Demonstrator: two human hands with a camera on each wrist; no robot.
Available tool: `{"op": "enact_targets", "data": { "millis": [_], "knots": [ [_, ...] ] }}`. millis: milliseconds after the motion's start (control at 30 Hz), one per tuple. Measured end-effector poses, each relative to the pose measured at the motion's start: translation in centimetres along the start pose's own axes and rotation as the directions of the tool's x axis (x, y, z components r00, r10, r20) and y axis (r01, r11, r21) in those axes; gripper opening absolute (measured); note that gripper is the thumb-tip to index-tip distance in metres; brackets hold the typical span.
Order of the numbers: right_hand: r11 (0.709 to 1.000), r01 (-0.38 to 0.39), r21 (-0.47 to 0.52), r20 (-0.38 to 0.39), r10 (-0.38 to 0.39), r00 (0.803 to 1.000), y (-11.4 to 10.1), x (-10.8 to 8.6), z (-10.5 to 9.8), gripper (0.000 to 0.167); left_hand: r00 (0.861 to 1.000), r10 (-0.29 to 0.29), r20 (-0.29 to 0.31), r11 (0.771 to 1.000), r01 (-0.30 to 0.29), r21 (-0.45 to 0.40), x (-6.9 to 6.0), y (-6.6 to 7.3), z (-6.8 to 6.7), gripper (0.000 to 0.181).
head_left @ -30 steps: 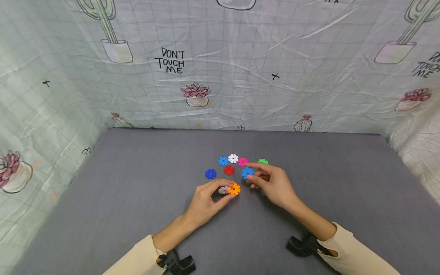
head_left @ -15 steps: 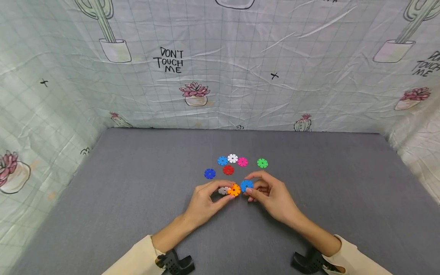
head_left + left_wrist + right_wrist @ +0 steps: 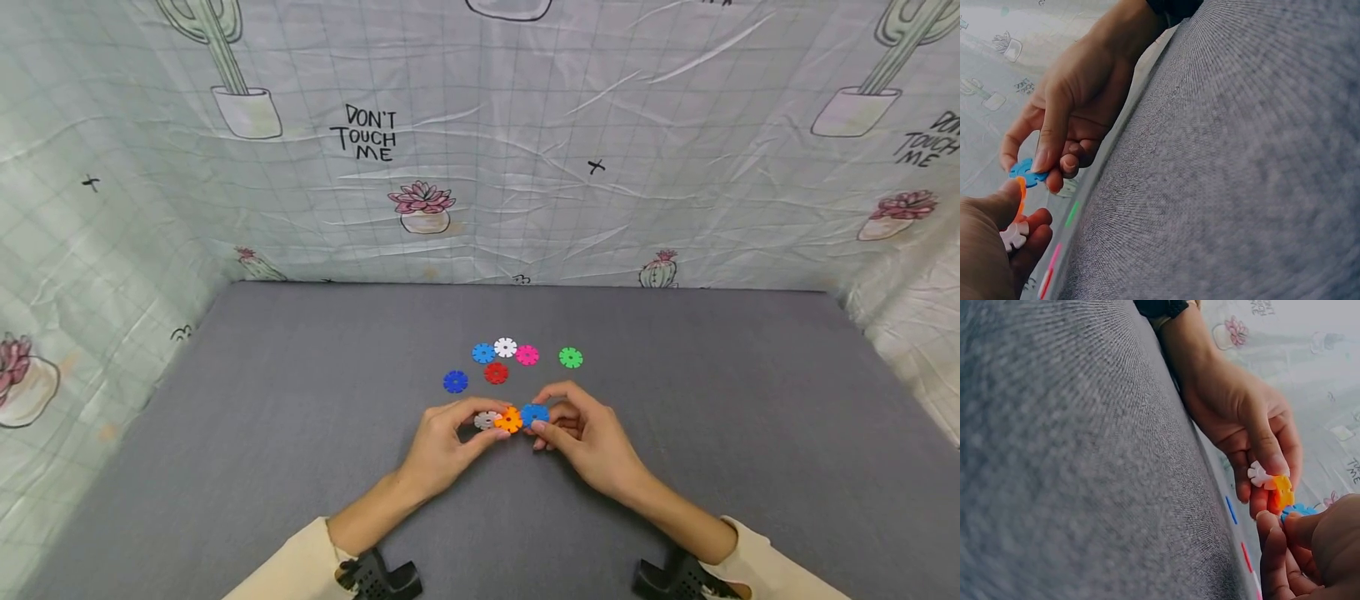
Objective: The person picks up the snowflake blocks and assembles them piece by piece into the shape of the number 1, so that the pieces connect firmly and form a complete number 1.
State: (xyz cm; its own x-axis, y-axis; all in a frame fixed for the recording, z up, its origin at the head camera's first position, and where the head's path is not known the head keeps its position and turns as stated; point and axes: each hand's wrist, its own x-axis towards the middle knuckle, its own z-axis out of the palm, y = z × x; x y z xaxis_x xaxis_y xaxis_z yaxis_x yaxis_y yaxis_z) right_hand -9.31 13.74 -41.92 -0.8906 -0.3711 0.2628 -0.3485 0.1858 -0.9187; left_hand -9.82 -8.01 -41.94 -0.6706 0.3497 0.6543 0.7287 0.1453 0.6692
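Between thumb and forefinger, my left hand [image 3: 444, 439] pinches an orange notched disc [image 3: 508, 420]. A white notched disc [image 3: 486, 420] is attached to its left side, partly covered by the fingers. My right hand [image 3: 598, 440] pinches a light blue notched disc [image 3: 535, 415] by its right edge. In the head view the blue disc's left edge meets the orange disc's right edge. The left wrist view has the blue disc [image 3: 1025, 173] set at an angle to the orange one [image 3: 1022, 195]. Whether their slots are engaged I cannot tell.
Beyond the hands, loose discs lie flat on the grey cloth-covered table [image 3: 337, 358]: dark blue [image 3: 455, 382], red [image 3: 496, 372], light blue [image 3: 483, 353], white [image 3: 506, 347], pink [image 3: 527, 355] and green [image 3: 571, 357]. A printed curtain [image 3: 510, 225] stands behind the table.
My right hand has brought the light blue disc off its spot near the pink one, toward me and leftward against the orange disc. The left hand keeps its hold, almost still.
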Motion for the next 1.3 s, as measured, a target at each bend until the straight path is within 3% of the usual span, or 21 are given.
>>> {"op": "enact_targets", "data": {
  "millis": [100,300,600,833,1000,1100,1167,1300],
  "knots": [
    [1.0,0.023,-0.019,0.001,-0.023,1.0,-0.6,-0.1,0.1,0.027,1.0,-0.017,0.005,0.999,0.017,-0.028,0.4,1.0,-0.2,0.027],
    [0.995,0.083,-0.047,0.007,-0.083,0.997,-2.3,0.0,0.3,0.024,0.999,-0.033,0.023,0.998,0.034,-0.045,0.5,1.4,-0.4,0.027],
    [0.986,0.167,-0.002,0.026,-0.167,0.986,0.5,-0.1,0.2,0.021,0.993,-0.111,0.027,0.992,0.113,-0.059,0.5,1.8,-0.5,0.026],
    [0.982,0.189,0.027,0.03,-0.19,0.981,-0.1,-0.1,0.4,0.02,0.986,-0.165,0.032,0.98,0.167,-0.105,-0.3,0.4,-0.1,0.024],
    [0.974,0.222,0.05,0.03,-0.224,0.974,-0.1,-0.2,0.4,0.02,0.986,-0.167,0.029,0.978,0.169,-0.123,0.1,1.4,-0.4,0.021],
    [0.968,0.246,0.051,0.03,-0.247,0.968,-1.1,-0.1,0.4,0.021,0.98,-0.198,0.028,0.971,0.2,-0.128,0.5,2.3,-0.6,0.02],
    [0.965,0.258,0.054,0.028,-0.259,0.965,-1.6,-0.1,0.5,0.022,0.976,-0.214,0.029,0.968,0.216,-0.129,0.5,2.3,-0.6,0.019],
    [0.96,0.271,0.073,0.04,-0.274,0.961,-0.4,-0.1,0.5,0.023,0.968,-0.25,0.029,0.959,0.252,-0.132,0.1,1.4,-0.3,0.019]
  ]
}}
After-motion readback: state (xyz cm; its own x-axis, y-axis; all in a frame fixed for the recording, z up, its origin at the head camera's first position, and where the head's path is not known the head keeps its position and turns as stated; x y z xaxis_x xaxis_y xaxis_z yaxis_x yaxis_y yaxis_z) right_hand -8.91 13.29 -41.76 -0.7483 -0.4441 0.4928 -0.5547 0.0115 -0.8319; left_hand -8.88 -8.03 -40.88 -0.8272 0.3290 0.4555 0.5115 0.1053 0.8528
